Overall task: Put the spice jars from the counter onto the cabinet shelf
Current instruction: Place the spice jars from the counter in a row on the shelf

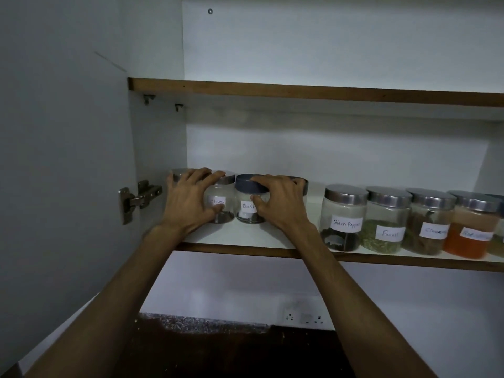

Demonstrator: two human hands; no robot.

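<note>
Left hand (191,199) curled round a clear round glass jar with a steel lid and "Cloves" label (221,205); right hand (275,201) gripped a like jar with a dark blue lid (249,199), label half hidden by the thumb. Both stood on the white, wood-edged cabinet shelf (245,236). Behind the hands, more lids, mostly hidden. Right of the right hand, a labelled row: "Black Pepper" jar (343,216), "Fennel" jar (386,222), others blurred, last cut off.

my left hand (188,197) grips the upright cloves jar (221,200) and my right hand (275,200) grips the dark-lidded jar (249,199) touching it, both on the cabinet shelf (240,236). well to the right stand four more labelled, silver-lidded jars in a row: black pepper (343,218), fennel (386,221), one brown (429,222), one orange (471,226).
</note>
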